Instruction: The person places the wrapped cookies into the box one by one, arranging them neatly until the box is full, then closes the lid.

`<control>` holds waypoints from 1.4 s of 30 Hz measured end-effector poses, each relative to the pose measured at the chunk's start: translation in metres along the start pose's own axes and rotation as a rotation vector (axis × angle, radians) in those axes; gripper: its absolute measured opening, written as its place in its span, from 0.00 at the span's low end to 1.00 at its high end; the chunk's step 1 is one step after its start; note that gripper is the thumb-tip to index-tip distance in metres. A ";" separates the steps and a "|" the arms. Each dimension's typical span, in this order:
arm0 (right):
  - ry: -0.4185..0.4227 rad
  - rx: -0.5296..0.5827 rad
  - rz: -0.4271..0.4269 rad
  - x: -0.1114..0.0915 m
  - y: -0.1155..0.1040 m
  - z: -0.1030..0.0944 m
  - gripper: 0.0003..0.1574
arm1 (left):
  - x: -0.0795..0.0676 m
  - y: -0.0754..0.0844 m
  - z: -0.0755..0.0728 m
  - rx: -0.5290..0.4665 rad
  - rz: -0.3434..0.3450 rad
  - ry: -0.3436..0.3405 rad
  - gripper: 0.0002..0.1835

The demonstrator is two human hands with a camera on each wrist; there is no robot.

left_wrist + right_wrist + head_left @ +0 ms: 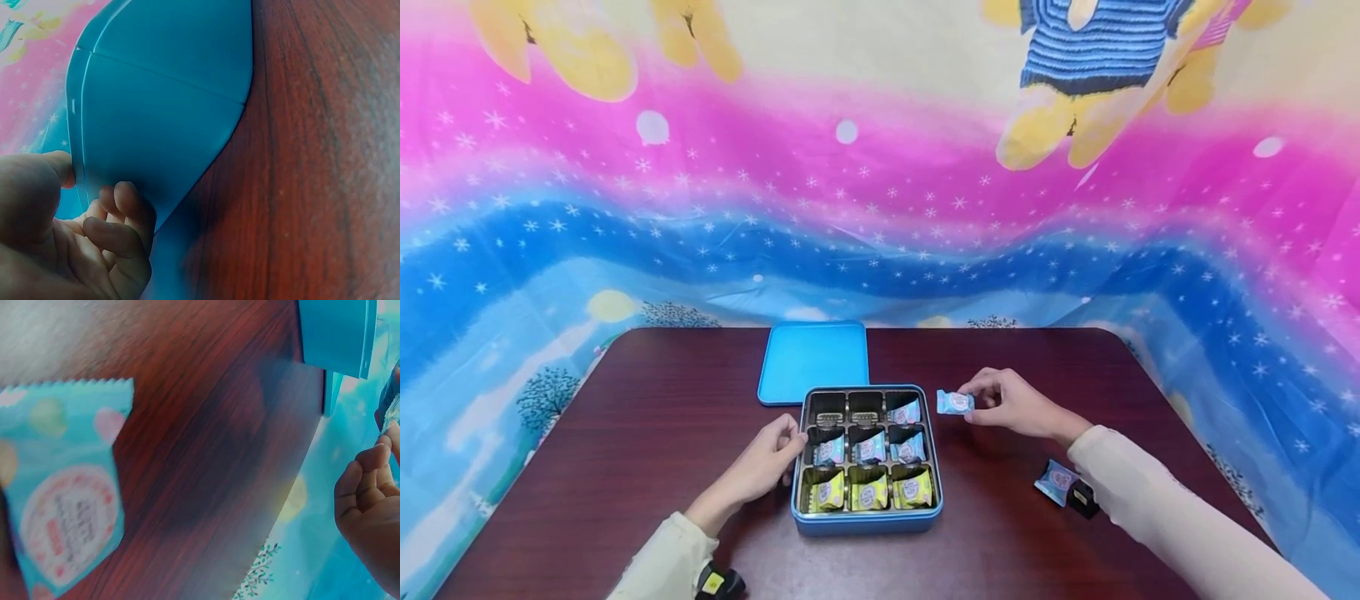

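A blue square tin (868, 525) holds a gold tray with small compartments. Yellow wrapped candies (868, 493) fill its near row and blue ones (869, 448) its middle row. In the far row, only the right compartment has a blue candy (905, 412). My left hand (767, 454) grips the tin's left side; in the left wrist view its thumb is at the rim and its fingers curl by the wall. Right of the tin's far corner, my right hand (1011, 404) pinches a blue wrapped candy (953, 402) between thumb and fingers, above the table.
Behind the tin, its blue lid (815, 358) lies flat. Another blue wrapped candy (1055, 481) lies on the dark wooden table (700, 383) beside the right forearm; it looms large in the right wrist view. A printed cloth (880, 208) hangs behind the table.
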State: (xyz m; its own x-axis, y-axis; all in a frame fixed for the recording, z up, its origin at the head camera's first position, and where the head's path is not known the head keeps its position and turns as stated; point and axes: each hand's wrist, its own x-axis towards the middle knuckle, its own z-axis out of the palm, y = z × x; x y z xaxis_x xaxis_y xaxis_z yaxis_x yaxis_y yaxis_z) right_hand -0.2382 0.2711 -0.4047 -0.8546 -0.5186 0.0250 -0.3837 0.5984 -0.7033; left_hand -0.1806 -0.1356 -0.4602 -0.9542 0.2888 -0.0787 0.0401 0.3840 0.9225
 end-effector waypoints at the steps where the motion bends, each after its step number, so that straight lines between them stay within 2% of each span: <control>1: 0.000 0.001 -0.001 0.001 -0.001 0.001 0.19 | 0.000 0.000 0.000 -0.001 0.001 -0.002 0.11; 11: -0.004 0.006 0.021 0.012 -0.010 0.008 0.19 | 0.000 -0.001 -0.001 0.005 0.011 -0.015 0.11; 23: 0.006 -0.001 -0.004 0.024 -0.023 0.013 0.19 | -0.001 0.002 -0.001 0.002 -0.003 -0.016 0.11; 35: -0.022 -0.003 -0.018 0.036 -0.037 0.023 0.19 | -0.001 0.002 -0.001 0.009 -0.011 -0.018 0.12; 42: -0.031 -0.059 -0.019 0.039 -0.046 0.029 0.20 | -0.001 0.003 -0.002 0.020 -0.015 -0.015 0.11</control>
State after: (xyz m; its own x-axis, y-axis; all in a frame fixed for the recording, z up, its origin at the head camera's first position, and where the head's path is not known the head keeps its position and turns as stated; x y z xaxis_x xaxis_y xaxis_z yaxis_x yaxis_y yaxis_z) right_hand -0.2437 0.2058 -0.3916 -0.8364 -0.5478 0.0154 -0.4203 0.6232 -0.6595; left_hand -0.1796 -0.1362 -0.4563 -0.9503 0.2955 -0.0982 0.0317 0.4057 0.9135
